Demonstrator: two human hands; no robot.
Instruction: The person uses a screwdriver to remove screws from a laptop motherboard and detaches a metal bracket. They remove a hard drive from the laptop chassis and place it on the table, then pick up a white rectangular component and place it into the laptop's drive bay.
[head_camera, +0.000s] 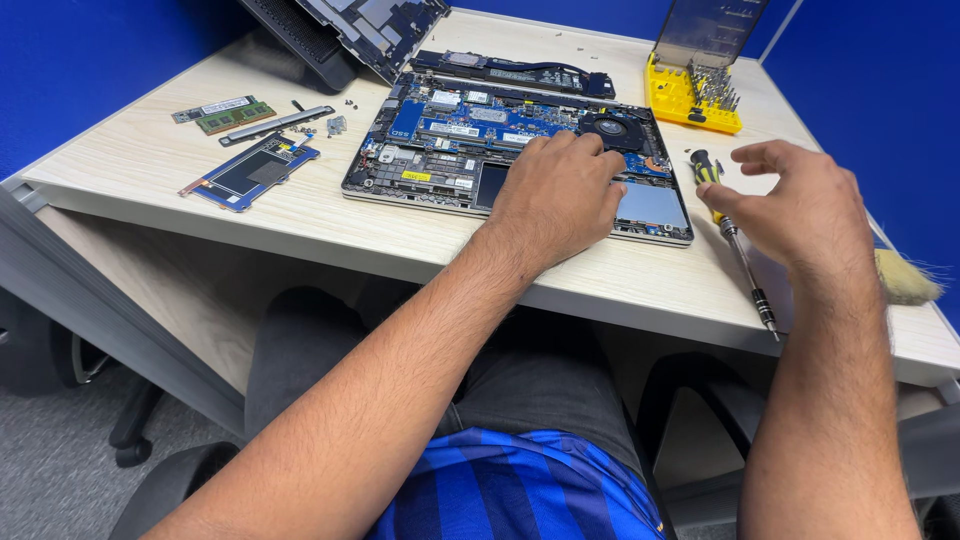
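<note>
Closest to us, our right hand (790, 205) hovers just right of the opened laptop (520, 150), fingers loosely spread and curled, gripping nothing; the yellow-and-black screwdriver (735, 245) lies on the table (640, 285) just beneath it, tip toward the near edge. Our left hand (560, 195) rests palm down on the laptop's near right part, fingers together and bent against the boards beside the fan. Bare table runs along the laptop's near side. Left of the laptop lie a blue-edged panel (250, 172), a metal strip and two memory sticks (222, 113), well apart from both hands. Beyond the laptop's right corner stands a yellow bit case (692, 98), lid raised, bits upright inside.
</note>
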